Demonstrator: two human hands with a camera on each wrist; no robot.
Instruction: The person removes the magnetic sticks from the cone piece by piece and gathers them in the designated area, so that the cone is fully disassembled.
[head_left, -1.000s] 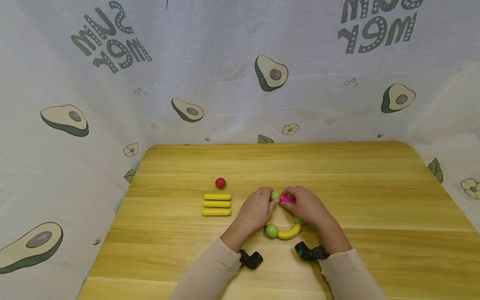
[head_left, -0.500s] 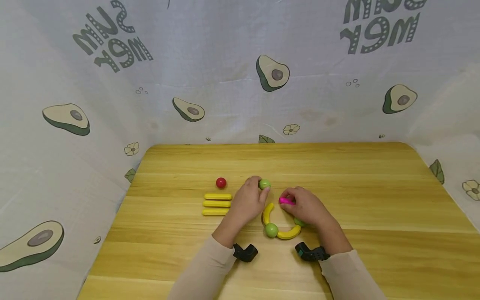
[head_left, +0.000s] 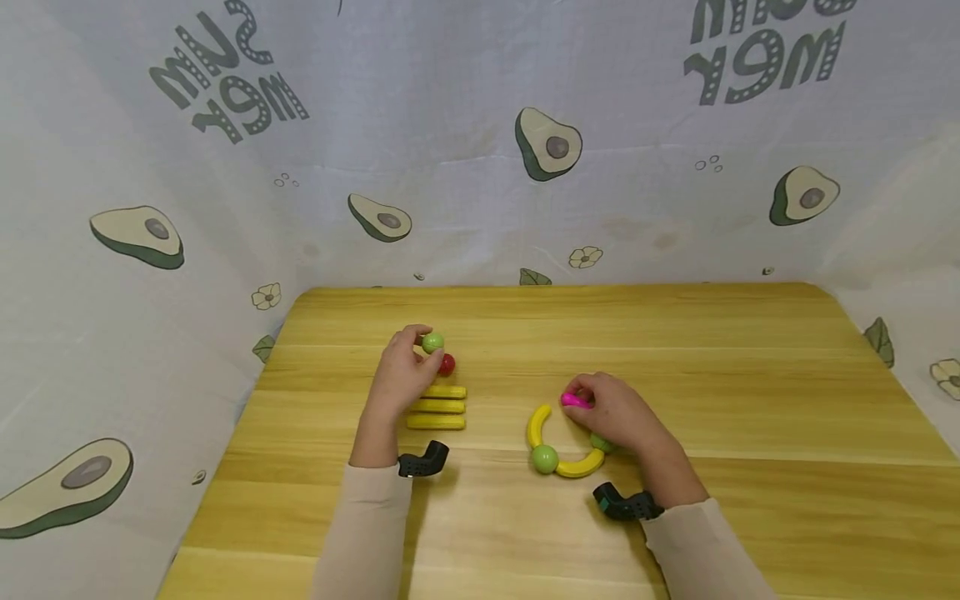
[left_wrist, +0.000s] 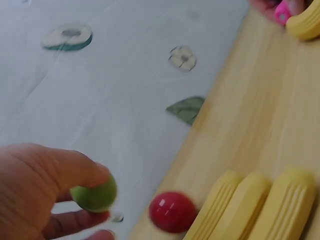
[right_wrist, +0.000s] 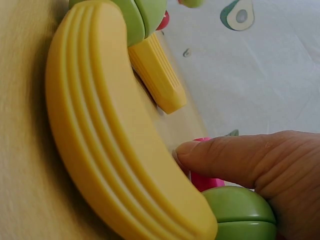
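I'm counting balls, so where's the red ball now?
In the head view, the red ball sits on the left half of the table, just beyond the yellow sticks, near the left hand.

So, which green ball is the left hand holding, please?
The green ball nearest the red ball; the other two adjoin the curved yellow pieces.

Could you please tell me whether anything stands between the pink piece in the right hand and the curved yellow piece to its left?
Nothing visible does: in the head view, only a gap of bare table separates the pink piece, pinched in the right hand, from the upper end of the curved yellow piece.
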